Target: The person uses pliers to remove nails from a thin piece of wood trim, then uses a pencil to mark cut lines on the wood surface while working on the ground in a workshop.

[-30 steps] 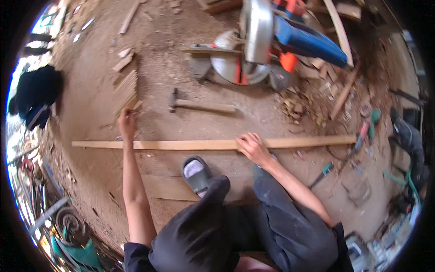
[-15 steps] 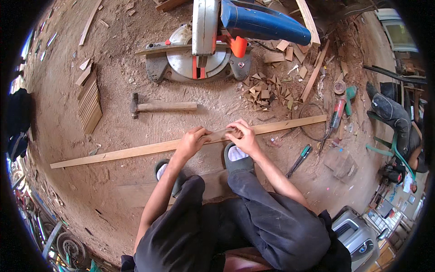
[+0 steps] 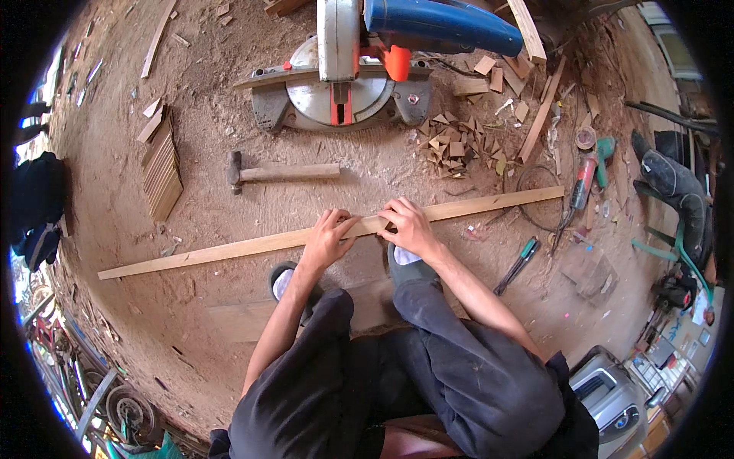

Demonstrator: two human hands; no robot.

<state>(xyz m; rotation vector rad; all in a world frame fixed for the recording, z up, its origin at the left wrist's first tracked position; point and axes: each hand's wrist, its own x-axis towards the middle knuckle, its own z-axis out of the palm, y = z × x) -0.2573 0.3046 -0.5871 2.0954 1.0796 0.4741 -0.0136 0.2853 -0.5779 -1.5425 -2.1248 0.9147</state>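
Observation:
A long, narrow wooden strip (image 3: 222, 249) runs crosswise in front of me, its right end farther away than its left. My left hand (image 3: 329, 237) is closed on the strip near its middle, thumb and fingertips pinching its edges. Just to the right, my right hand (image 3: 406, 227) also grips the strip with bent fingers. A short bare stretch of wood shows between the two hands. A small dark spot by the right fingertips is too small to make out. My feet, in dark slippers, are below the strip.
Beyond the strip lies a hammer (image 3: 287, 173), with a mitre saw (image 3: 336, 92) behind it. Stacked cut strips (image 3: 163, 172) are at left. Wood offcuts (image 3: 459, 145), an angle grinder (image 3: 585, 180) with its cord, and a green-and-black screwdriver (image 3: 518, 265) are at right.
A greyish, see-through blur between my hands is gone, and bare wood shows there now. My hands stay close together at the strip's middle. The whole view has shifted slightly.

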